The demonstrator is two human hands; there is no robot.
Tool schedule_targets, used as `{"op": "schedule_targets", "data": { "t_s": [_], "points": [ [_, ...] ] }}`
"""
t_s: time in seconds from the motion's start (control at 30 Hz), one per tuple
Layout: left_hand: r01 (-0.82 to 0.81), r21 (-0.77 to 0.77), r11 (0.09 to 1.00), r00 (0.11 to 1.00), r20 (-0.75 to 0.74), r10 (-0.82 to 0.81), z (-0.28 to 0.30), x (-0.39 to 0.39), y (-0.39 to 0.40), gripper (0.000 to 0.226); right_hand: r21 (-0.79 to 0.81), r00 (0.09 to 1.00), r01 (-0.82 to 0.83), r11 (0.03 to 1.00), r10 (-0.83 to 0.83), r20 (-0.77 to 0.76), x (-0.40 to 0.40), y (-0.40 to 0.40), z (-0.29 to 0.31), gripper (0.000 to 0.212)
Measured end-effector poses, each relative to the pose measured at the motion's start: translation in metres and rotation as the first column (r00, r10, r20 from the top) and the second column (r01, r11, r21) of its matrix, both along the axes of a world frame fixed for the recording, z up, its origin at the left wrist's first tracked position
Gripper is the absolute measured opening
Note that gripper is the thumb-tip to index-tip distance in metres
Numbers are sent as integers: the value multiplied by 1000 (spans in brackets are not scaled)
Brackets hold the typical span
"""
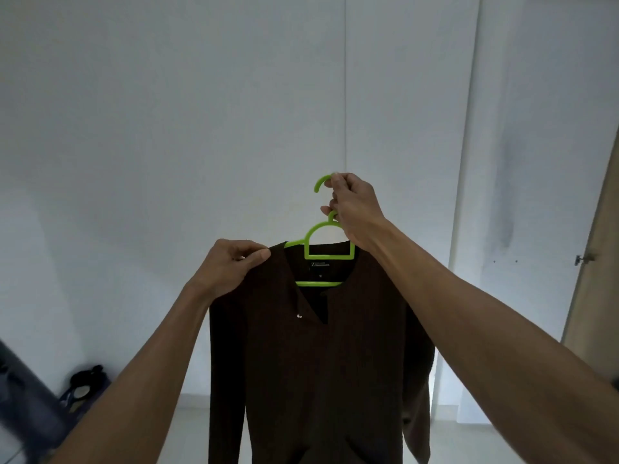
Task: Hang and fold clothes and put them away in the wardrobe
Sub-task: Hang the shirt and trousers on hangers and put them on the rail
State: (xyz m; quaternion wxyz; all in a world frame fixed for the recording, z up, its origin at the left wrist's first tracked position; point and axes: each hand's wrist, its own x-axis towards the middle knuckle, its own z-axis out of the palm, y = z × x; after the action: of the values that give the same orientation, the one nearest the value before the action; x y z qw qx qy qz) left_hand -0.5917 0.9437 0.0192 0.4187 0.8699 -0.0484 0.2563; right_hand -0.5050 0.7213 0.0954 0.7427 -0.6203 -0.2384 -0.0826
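A dark brown long-sleeved top [321, 363] hangs on a bright green plastic hanger [330, 254], held up in the air before white wardrobe doors [234, 112]. My right hand [355, 209] grips the hanger's neck just below its hook. My left hand [231, 266] pinches the top's left shoulder at the hanger's end. The right sleeve hangs down loosely; the hem runs out of view below.
The wardrobe doors are closed, with a vertical seam [345, 95] between them. A wooden door [593, 279] with a metal latch stands at the right edge. Dark objects [83, 386] lie on the floor at lower left, beside a blurred blue-grey shape.
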Motion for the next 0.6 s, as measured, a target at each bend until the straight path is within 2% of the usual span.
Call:
{"op": "schedule_targets", "data": {
  "t_s": [0.1, 0.17, 0.3, 0.37, 0.47, 0.6],
  "points": [
    [-60, 42, 997, 979, -194, 67, -8, -5, 29, 32, 50, 1000, 29, 998, -29, -5, 3, -8, 4, 24],
    [-80, 113, 990, 962, -253, 107, -19, -8, 41, 31, 57, 999, 51, 997, -51, 1, 5, -13, 5, 24],
    [-242, 173, 955, 962, -86, 259, -21, -10, 41, 26, -35, 984, 149, 988, -145, 104, 5, -17, -2, 27],
    [-261, 172, 950, 962, -34, 271, -13, -12, 40, 22, -47, 981, 164, 985, -158, 110, 5, -16, -6, 28],
    [-170, 229, 959, 980, -60, 188, -3, -12, 28, 28, -3, 994, 104, 995, -104, 25, 3, -10, -10, 29],
    [-12, 266, 964, 1000, -9, 15, 4, 0, -14, 18, 33, 999, -14, 999, 15, -29, -5, 1, -10, 26]
  ]
}}
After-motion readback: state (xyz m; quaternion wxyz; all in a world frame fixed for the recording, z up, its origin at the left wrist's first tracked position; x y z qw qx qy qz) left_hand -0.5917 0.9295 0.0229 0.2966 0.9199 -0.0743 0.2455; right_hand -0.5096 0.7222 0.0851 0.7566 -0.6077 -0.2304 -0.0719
